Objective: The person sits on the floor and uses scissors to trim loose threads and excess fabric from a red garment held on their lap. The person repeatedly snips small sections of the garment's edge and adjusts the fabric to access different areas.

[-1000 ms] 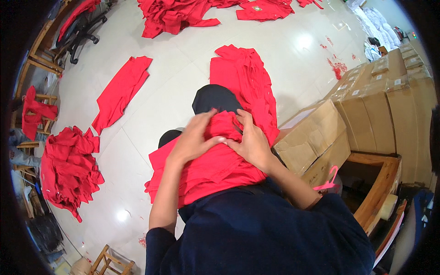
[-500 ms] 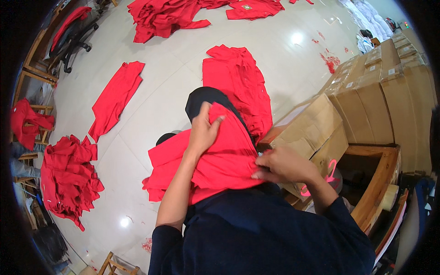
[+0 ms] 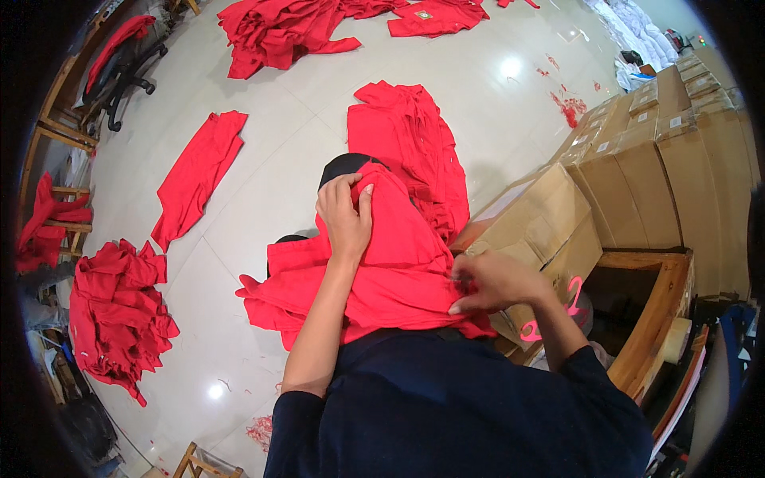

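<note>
Looks steeply down from head height, close above the dark shirt (image 3: 470,398) at six o'clock, facing floor (image 3: 279,151) toward twelve.

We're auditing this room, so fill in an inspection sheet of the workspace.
Surface: red garment lies across the person's lap, above a pale tiled floor.
Job's things: the red garment, loosely spread and creased.
Clutter: red scraps on the floor; red garment pile at left.
Hands: left hand on the garment's far part; right hand at its right edge, grip unclear.
Cables: none identifiable.
Surroundings: cardboard boxes at right.
</note>
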Demonstrator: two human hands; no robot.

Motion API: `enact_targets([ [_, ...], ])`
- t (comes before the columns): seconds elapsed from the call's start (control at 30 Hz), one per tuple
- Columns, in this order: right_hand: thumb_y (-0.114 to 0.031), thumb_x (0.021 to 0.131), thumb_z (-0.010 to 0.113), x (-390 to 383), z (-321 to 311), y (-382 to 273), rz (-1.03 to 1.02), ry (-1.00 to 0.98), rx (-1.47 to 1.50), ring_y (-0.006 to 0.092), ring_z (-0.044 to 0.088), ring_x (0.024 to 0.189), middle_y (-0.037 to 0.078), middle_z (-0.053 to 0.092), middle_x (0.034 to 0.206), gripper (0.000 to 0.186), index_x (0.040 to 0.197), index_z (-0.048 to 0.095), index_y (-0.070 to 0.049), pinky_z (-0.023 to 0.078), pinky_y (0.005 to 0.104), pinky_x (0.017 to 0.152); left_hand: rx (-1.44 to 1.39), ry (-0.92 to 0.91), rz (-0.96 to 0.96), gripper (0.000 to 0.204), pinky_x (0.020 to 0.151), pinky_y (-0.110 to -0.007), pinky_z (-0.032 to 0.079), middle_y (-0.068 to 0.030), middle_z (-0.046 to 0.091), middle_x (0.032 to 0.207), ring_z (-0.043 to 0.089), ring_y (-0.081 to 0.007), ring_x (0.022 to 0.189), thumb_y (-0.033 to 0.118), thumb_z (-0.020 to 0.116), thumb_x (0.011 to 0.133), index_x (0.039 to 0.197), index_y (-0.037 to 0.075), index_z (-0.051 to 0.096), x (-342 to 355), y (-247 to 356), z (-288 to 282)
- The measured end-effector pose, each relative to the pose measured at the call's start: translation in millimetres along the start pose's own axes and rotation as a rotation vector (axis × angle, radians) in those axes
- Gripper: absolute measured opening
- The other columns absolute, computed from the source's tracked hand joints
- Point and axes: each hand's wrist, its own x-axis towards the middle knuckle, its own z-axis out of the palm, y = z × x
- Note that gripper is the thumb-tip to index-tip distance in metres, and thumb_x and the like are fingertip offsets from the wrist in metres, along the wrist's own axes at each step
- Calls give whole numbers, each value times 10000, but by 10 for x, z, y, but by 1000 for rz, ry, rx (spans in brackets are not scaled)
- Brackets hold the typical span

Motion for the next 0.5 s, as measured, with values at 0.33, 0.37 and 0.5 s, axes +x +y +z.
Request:
enact_targets([
  [0.33, -159, 916, 783, 637, -457, -142, -242, 478, 464, 110, 651, 902, 61, 731, 970, 227, 1025, 692, 18, 529, 293, 771, -101, -102, -130, 194, 907, -404, 413, -83, 618, 991, 594, -251, 942, 134, 729, 925, 1079, 51, 646, 45, 107, -42],
  [0.37, -160, 917, 778, 889, -355, -112, -210, 593, 459, 115, 652, 919, 69, 731, 997, 245, 1059, 694, 21, 531, 299, 779, -112, -67, -85, 185, 907, -400, 417, -82, 621, 993, 597, -253, 947, 127, 729, 921, 1065, 51, 641, 44, 132, -46],
  [0.5, -157, 914, 772, 1377, -24, -81, -155, 718, 399, 128, 650, 966, 93, 730, 1079, 318, 1159, 692, 28, 536, 309, 804, -212, 76, 36, 175, 920, -392, 398, -74, 637, 991, 609, -266, 942, 96, 732, 893, 1013, 55, 610, -43, 218, -221],
])
